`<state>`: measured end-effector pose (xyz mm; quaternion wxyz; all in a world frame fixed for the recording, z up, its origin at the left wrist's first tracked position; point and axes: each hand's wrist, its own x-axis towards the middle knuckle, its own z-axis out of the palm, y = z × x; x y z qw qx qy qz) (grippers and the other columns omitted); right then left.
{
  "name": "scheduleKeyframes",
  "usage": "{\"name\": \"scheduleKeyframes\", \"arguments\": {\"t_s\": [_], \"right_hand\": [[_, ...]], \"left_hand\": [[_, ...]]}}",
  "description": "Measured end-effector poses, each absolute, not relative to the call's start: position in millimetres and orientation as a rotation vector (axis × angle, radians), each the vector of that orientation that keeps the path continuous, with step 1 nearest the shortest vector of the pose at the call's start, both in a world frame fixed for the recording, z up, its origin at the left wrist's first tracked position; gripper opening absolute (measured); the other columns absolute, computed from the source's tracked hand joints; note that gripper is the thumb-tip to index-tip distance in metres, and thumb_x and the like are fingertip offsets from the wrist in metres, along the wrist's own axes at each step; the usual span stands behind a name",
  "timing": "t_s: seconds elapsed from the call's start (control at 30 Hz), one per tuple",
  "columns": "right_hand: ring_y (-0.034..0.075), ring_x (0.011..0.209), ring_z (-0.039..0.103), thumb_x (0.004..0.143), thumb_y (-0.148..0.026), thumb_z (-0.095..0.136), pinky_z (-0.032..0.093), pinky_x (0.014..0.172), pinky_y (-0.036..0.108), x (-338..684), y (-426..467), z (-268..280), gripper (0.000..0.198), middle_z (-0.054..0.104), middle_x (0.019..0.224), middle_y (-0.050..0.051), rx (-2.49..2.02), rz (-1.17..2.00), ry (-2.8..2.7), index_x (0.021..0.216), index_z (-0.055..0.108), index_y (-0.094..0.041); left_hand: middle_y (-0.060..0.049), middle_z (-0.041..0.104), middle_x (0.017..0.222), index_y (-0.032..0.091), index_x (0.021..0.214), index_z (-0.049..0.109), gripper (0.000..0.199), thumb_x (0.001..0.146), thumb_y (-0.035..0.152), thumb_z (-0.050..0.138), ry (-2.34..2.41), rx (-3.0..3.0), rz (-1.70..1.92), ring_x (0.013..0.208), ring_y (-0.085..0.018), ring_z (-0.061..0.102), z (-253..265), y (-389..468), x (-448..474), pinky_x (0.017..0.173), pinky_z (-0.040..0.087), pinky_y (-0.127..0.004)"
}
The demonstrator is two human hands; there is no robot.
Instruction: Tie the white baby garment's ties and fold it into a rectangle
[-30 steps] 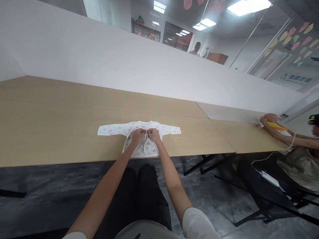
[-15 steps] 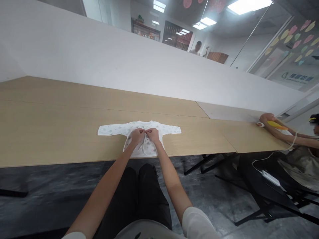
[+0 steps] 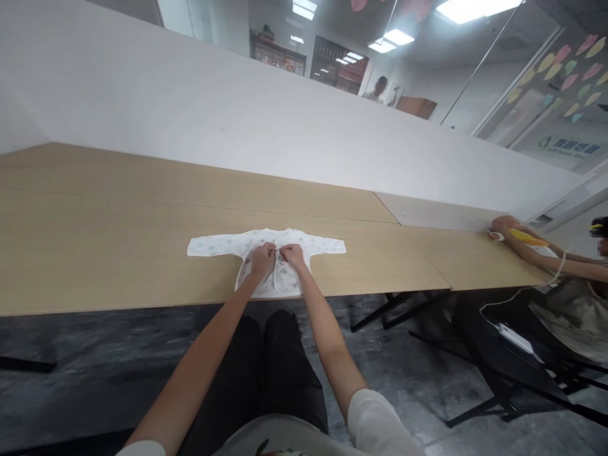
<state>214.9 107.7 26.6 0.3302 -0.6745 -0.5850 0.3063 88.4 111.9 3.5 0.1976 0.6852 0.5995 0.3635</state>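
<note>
A small white baby shirt point(image 3: 287, 275) with a faint print lies on the wooden table, its sleeves stretched out to both sides and its hem near the front edge. My left hand point(image 3: 263, 260) pinches the cloth at the middle of the shirt's front opening. Just beside it, my right hand point(image 3: 292, 255) also has its fingers pinched at the opening's other edge. The fingertips of both hands are close together over the chest. Whatever small fastening may lie between them is too small to make out.
The long wooden table point(image 3: 118, 253) runs along a low white partition point(image 3: 237, 126) with glass above it. At the far right a person's arms point(image 3: 579, 269) rest near a yellow item point(image 3: 527, 237) on the table. A black chair point(image 3: 503, 354) holds a white power strip point(image 3: 515, 339).
My two hands have come very slightly apart at the fingertips, the right one shifting a little to the right. The shirt keeps its place on the table.
</note>
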Motion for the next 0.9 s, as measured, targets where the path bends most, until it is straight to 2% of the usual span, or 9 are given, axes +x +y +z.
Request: {"name": "scheduleKeyframes", "arguments": {"t_s": [0.17, 0.33, 0.47, 0.63, 0.77, 0.9], "right_hand": [[0.009, 0.049, 0.056, 0.08, -0.016, 0.048, 0.04, 0.056, 0.016, 215.0, 110.1, 29.2, 0.031, 0.059, 0.046, -0.001, -1.802, 0.783, -1.638, 0.056, 0.068, -0.014], [0.012, 0.062, 0.063, 0.08, -0.014, 0.055, 0.041, 0.062, 0.018, 211.7, 106.8, 38.3, 0.023, 0.068, 0.059, 0.002, -1.922, 0.594, -1.69, 0.066, 0.073, -0.015], [0.014, 0.075, 0.066, 0.084, -0.026, 0.064, 0.041, 0.066, 0.02, 211.7, 93.6, 40.5, 0.015, 0.074, 0.078, 0.004, -1.916, 0.48, -1.665, 0.077, 0.075, -0.017], [0.017, 0.078, 0.065, 0.082, -0.04, 0.069, 0.04, 0.064, 0.022, 204.6, 64.4, 37.9, 0.023, 0.073, 0.081, 0.006, -1.918, 0.5, -1.861, 0.077, 0.071, -0.018], [0.021, 0.086, 0.065, 0.082, -0.032, 0.066, 0.042, 0.067, 0.025, 195.6, 51.8, 36.5, 0.018, 0.073, 0.093, 0.01, -2.011, 0.406, -1.918, 0.087, 0.071, -0.016], [0.019, 0.082, 0.066, 0.083, -0.024, 0.061, 0.042, 0.068, 0.023, 199.7, 50.1, 36.3, 0.015, 0.074, 0.086, 0.009, -1.967, 0.477, -1.862, 0.082, 0.073, -0.015]], "left_hand": [[-0.008, 0.074, 0.096, 0.017, 0.115, 0.063, 0.035, 0.084, 0.022, 0.047, 1.663, 2.044, 0.92, 0.1, -0.022, 0.065, 7.7, 109.1, 87.0, 0.094, 0.045, -0.034], [-0.007, 0.072, 0.108, 0.021, 0.118, 0.063, 0.038, 0.084, 0.019, 0.047, 1.666, 2.132, 0.852, 0.111, -0.023, 0.06, 12.0, 103.6, 84.7, 0.099, 0.042, -0.036], [-0.009, 0.07, 0.117, 0.02, 0.114, 0.067, 0.037, 0.083, 0.018, 0.046, 1.715, 2.213, 0.814, 0.116, -0.027, 0.056, 13.3, 94.0, 72.7, 0.103, 0.039, -0.041], [-0.008, 0.073, 0.107, 0.021, 0.101, 0.073, 0.035, 0.085, 0.019, 0.042, 1.662, 2.207, 0.783, 0.103, -0.024, 0.062, 7.2, 71.7, 59.8, 0.098, 0.042, -0.037], [-0.008, 0.072, 0.108, 0.022, 0.101, 0.073, 0.034, 0.086, 0.02, 0.043, 1.683, 2.286, 0.728, 0.105, -0.025, 0.062, 7.9, 56.1, 61.1, 0.099, 0.041, -0.038], [-0.01, 0.071, 0.109, 0.022, 0.101, 0.074, 0.031, 0.089, 0.031, 0.046, 1.692, 2.341, 0.672, 0.107, -0.028, 0.061, 15.2, 51.0, 65.0, 0.098, 0.041, -0.04]]}}
